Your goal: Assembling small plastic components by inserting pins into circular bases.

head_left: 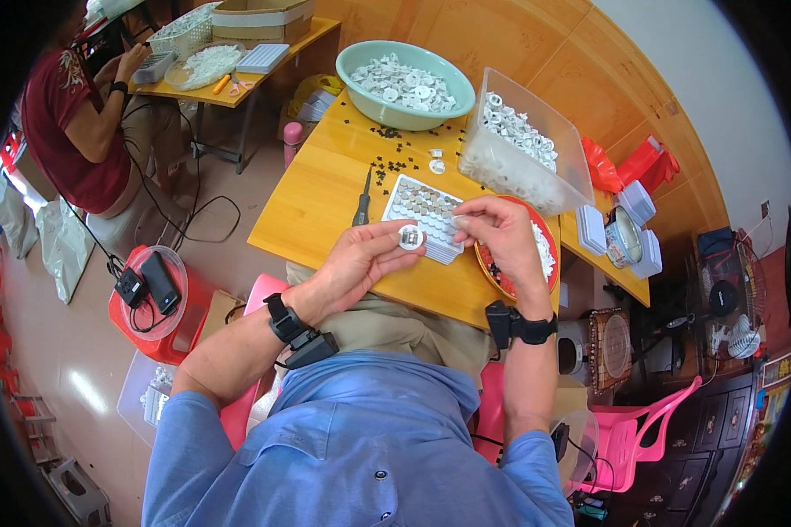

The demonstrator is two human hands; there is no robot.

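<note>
My left hand pinches a small round white plastic part with something metallic in its middle. My right hand is closed at the fingertips over the right side of a white tray; what it pinches, if anything, is too small to name. Small round silvery pieces sit in rows in the tray's upper half. A screwdriver with a dark handle lies just left of the tray. Beside my right hand, a red round basin holds small white parts and is partly hidden by that hand.
A pale green basin and a clear plastic bin, both full of white parts, stand at the table's far side. Small black pieces lie scattered on the yellow table. Another person works at the far left.
</note>
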